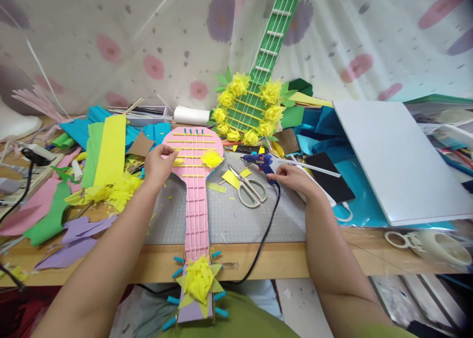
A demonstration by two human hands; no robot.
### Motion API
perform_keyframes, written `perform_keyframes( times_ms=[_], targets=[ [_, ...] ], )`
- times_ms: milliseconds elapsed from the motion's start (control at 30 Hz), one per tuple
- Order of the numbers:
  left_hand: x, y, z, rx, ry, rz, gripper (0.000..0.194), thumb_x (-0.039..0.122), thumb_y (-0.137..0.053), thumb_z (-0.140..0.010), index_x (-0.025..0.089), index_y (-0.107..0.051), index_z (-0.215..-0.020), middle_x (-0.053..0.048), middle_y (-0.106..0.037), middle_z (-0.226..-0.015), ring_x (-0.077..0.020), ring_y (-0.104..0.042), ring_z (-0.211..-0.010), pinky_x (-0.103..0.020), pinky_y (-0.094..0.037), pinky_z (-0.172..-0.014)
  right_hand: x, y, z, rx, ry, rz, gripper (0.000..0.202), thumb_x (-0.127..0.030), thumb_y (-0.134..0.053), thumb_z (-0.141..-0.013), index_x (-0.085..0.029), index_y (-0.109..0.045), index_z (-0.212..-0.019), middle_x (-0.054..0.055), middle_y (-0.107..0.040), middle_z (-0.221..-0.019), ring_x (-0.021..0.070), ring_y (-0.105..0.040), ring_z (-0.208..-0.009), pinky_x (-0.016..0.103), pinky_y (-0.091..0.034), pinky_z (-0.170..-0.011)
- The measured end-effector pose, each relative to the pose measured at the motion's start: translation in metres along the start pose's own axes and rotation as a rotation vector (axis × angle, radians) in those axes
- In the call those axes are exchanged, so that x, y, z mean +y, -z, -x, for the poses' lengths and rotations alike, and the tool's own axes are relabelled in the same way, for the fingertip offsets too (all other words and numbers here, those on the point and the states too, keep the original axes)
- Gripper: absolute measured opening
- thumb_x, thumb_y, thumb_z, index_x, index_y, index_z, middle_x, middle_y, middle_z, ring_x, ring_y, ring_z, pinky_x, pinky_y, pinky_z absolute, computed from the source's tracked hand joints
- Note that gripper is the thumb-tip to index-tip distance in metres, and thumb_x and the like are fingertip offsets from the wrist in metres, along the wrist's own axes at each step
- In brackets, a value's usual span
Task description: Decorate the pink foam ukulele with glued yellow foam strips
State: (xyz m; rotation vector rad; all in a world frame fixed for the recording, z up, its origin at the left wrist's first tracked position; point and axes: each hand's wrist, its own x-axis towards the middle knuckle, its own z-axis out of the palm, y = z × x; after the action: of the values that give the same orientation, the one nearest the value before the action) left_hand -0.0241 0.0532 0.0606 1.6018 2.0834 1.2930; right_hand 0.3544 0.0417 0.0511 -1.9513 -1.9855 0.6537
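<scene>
A pink paper guitar (196,195) lies lengthwise before me, its neck hanging past the table edge toward my body. Yellow strips and white strings cross its round body, and a yellow paper flower (212,158) sits on the body's right side. My left hand (159,164) is pinched at the body's left edge, on a small yellow paper piece (178,161). A larger yellow flower (199,280) covers the head, between blue pegs. My right hand (293,179) has its fingers closed at the handle end of a blue glue gun (260,161), whose nozzle points left.
Scissors (252,189) lie on the grey cutting mat (236,224) beside yellow scraps. A green paper guitar (271,47) with yellow flowers leans at the back. Coloured paper (111,151) is heaped left. A white board (402,165), black phone (330,177) and tape roll (445,247) lie right.
</scene>
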Motion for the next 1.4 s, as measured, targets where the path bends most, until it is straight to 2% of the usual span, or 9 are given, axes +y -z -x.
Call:
perform_keyframes(
  times_ms=[67, 133, 233, 467, 633, 733, 833, 933, 1400],
  targets=[
    [0.007, -0.006, 0.003, 0.01, -0.005, 0.109, 0.014, 0.031, -0.061, -0.067, 0.02, -0.055, -0.071, -0.001, -0.062, -0.073, -0.0148, -0.059, -0.069, -0.029, -0.046, -0.07, 0.003, -0.013, -0.009, 0.141, -0.03, -0.066, 0.041, -0.06, -0.062, -0.064, -0.021, -0.052, -0.066, 0.0, -0.055, -0.06, 0.0136, -0.047, -0.055, 0.027, -0.032, -0.05],
    [0.016, -0.015, 0.008, 0.004, 0.017, 0.258, 0.016, 0.029, -0.063, -0.065, 0.02, -0.053, -0.075, 0.0, -0.061, -0.072, -0.0134, -0.06, -0.066, -0.028, -0.047, -0.067, 0.004, -0.028, -0.017, 0.243, 0.062, -0.187, 0.042, -0.057, -0.064, -0.064, -0.019, -0.057, -0.081, 0.003, -0.06, -0.073, 0.0153, -0.052, -0.062, 0.027, -0.038, -0.056],
    [0.031, -0.027, 0.022, -0.079, 0.127, 0.464, 0.024, 0.023, -0.064, -0.062, 0.019, -0.05, -0.082, 0.002, -0.059, -0.068, -0.0137, -0.063, -0.063, -0.027, -0.048, -0.062, 0.0, -0.045, -0.026, 0.252, 0.111, -0.269, 0.045, -0.055, -0.061, -0.069, -0.016, -0.061, -0.093, 0.008, -0.064, -0.086, 0.0192, -0.057, -0.075, 0.03, -0.043, -0.067],
    [0.065, -0.039, 0.062, -0.307, 0.346, 0.686, 0.038, 0.02, -0.068, -0.056, 0.018, -0.043, -0.085, 0.006, -0.057, -0.058, -0.0155, -0.064, -0.056, -0.021, -0.043, -0.045, -0.012, -0.056, -0.029, 0.259, -0.088, -0.25, 0.05, -0.059, -0.059, -0.067, -0.015, -0.065, -0.089, 0.01, -0.066, -0.084, 0.0233, -0.059, -0.079, 0.035, -0.044, -0.07],
    [0.071, -0.045, 0.075, -0.323, 0.405, 0.718, 0.045, 0.018, -0.07, -0.055, 0.02, -0.039, -0.087, 0.007, -0.058, -0.056, -0.0157, -0.064, -0.053, -0.022, -0.048, -0.045, -0.018, -0.054, -0.022, 0.413, -0.029, -0.748, 0.049, -0.062, -0.059, -0.065, -0.015, -0.063, -0.08, 0.006, -0.064, -0.072, 0.0167, -0.058, -0.066, 0.031, -0.046, -0.065],
    [0.067, -0.05, 0.077, -0.303, 0.39, 0.702, 0.044, 0.017, -0.068, -0.057, 0.02, -0.037, -0.089, 0.007, -0.06, -0.058, -0.0158, -0.064, -0.053, -0.023, -0.049, -0.044, -0.029, -0.053, -0.009, 0.29, 0.064, -0.94, 0.047, -0.062, -0.058, -0.067, -0.016, -0.062, -0.077, 0.001, -0.058, -0.061, 0.0112, -0.052, -0.054, 0.026, -0.043, -0.056],
    [0.062, -0.053, 0.077, -0.288, 0.355, 0.671, 0.044, 0.017, -0.067, -0.058, 0.021, -0.037, -0.091, 0.006, -0.061, -0.059, -0.0161, -0.064, -0.054, -0.024, -0.05, -0.044, -0.042, -0.055, 0.003, 0.086, 0.099, -0.893, 0.044, -0.061, -0.059, -0.067, -0.017, -0.061, -0.07, -0.002, -0.05, -0.05, 0.0086, -0.044, -0.046, 0.023, -0.037, -0.048],
    [0.059, -0.054, 0.077, -0.282, 0.326, 0.646, 0.046, 0.019, -0.067, -0.059, 0.021, -0.036, -0.093, 0.005, -0.062, -0.061, -0.0168, -0.065, -0.055, -0.024, -0.05, -0.044, -0.053, -0.058, 0.01, -0.008, 0.096, -0.835, 0.043, -0.06, -0.061, -0.066, -0.017, -0.058, -0.064, -0.003, -0.048, -0.046, 0.0081, -0.042, -0.043, 0.024, -0.034, -0.047],
    [0.057, -0.055, 0.081, -0.286, 0.284, 0.594, 0.044, 0.022, -0.067, -0.061, 0.021, -0.038, -0.094, 0.005, -0.063, -0.062, -0.0162, -0.065, -0.053, -0.024, -0.05, -0.046, -0.05, -0.067, 0.005, -0.016, 0.132, -0.67, 0.04, -0.057, -0.062, -0.065, -0.017, -0.062, -0.07, 0.0, -0.06, -0.06, 0.0129, -0.053, -0.057, 0.026, -0.041, -0.058]
  ],
)
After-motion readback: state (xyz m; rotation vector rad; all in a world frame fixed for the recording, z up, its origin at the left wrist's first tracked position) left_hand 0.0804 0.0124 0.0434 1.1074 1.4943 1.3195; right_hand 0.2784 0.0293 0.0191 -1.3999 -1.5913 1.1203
